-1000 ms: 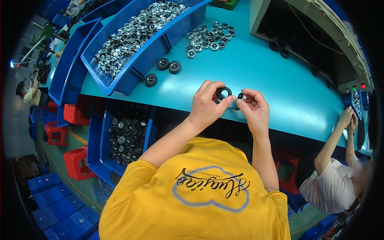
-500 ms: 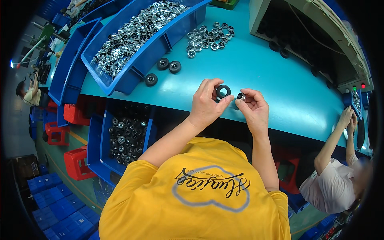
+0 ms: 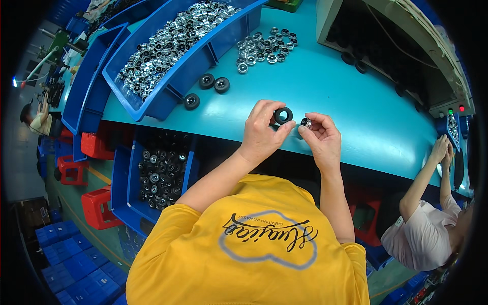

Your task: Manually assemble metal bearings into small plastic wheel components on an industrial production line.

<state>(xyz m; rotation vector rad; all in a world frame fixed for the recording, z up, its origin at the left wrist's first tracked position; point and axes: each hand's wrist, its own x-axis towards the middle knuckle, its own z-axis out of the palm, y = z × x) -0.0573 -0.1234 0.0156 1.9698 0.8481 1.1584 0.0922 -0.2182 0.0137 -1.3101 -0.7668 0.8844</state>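
Note:
Between the thumb and fingers of my left hand [image 3: 263, 131] is a small black rubber tire [image 3: 289, 115], its round hole showing the teal table through it. My right hand [image 3: 324, 137] pinches a shiny silver wheel rim [image 3: 305, 122] with a dark centre. Tire and rim face each other with a small gap, above the table's near edge. Left of my hands lie three wheels with tires fitted, one of them a black wheel [image 3: 191, 101]. Farther back, a loose group of silver rims [image 3: 264, 49] rests on the table.
A large blue bin [image 3: 152, 104] full of silver rims stands at the back left. Below the table edge, another blue bin [image 3: 133, 175] holds many black wheels. An open-fronted machine [image 3: 325, 25] stands at the back right. At far right, a co-worker's hands [image 3: 442, 150] are at the table.
Almost nothing differs. My left hand and the tire have shifted very slightly; the rim stays in my right hand.

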